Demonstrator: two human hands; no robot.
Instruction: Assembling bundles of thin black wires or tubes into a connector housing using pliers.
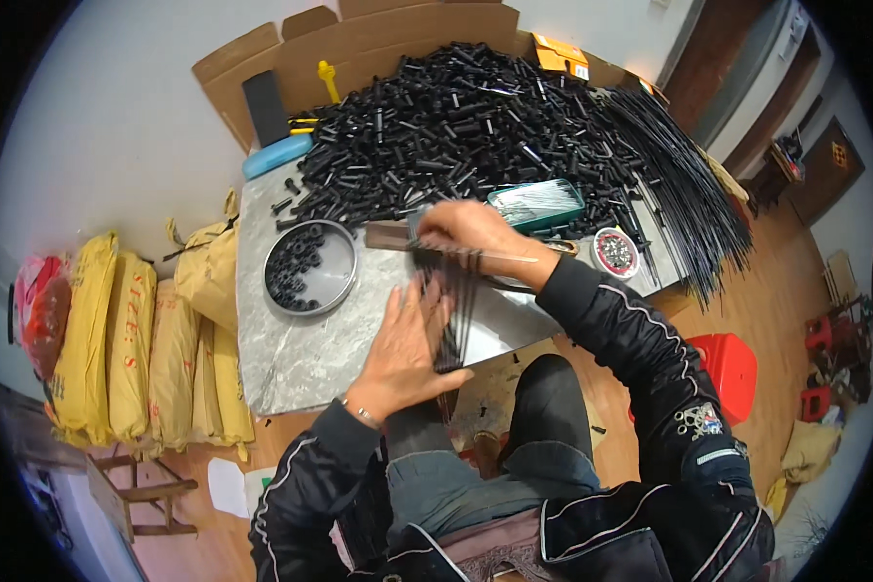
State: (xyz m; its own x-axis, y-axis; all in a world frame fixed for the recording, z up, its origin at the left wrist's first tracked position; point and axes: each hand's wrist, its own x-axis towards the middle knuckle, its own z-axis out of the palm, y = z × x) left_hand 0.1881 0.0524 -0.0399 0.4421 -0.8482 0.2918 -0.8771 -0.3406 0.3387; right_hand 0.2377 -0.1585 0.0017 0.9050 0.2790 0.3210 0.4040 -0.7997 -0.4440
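My right hand (470, 231) is closed, its fingers curled down over the upper ends of several thin black rods (468, 315) near the table's front edge. What it pinches is hidden and smeared by motion. A thin pale strip (510, 258) runs out under that hand. By its fingertips lies a flat grey-brown block (386, 236). My left hand (403, 341) is held with fingers stretched and thumb out, beside the lower part of the rods; its fingertips are blurred. To its left stands a round metal dish (350, 276) holding small black ring-like pieces (291, 264).
A heap of black bolt-like parts (456, 126) covers the back of the grey table (281, 369). Long black rods (689, 175) overhang the right edge. Nearby stand a teal box (579, 211) of thin pale pieces and a small round tub (615, 252). Yellow sacks (131, 339) line the left.
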